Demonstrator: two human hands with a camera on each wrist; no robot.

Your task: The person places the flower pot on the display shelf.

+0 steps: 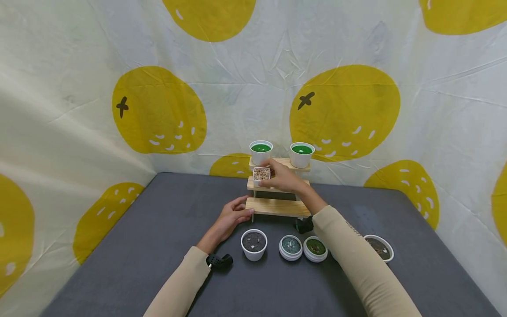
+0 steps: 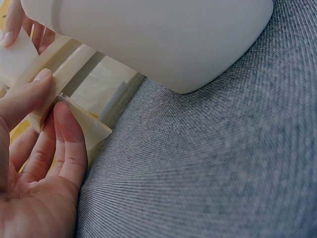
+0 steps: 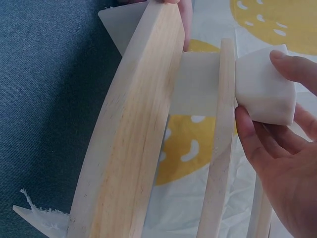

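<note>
A wooden three-step stand point(image 1: 278, 207) stands at the back of the table. With thumb and fingers my right hand point(image 1: 284, 177) holds a small white square pot point(image 1: 255, 181) filled with pale beige granules, at the left end of the middle step. In the right wrist view, that pot point(image 3: 262, 84) sits against the step. My left hand point(image 1: 231, 215) pinches the left end of the lowest step, thumb on top and fingers beneath, as the left wrist view shows with the hand point(image 2: 47, 163). Two white cups with green contents, a left one point(image 1: 261, 157) and a right one point(image 1: 299, 159), stand on the top step.
A white cup with dark filling point(image 1: 254, 255) stands in front of the stand. Right of it are two low white tubs, one bluish point(image 1: 290, 255) and one green-brown point(image 1: 315, 257). Another dark-filled pot point(image 1: 390, 253) is partly behind the right sleeve. A fruit-patterned curtain point(image 1: 245, 101) hangs behind.
</note>
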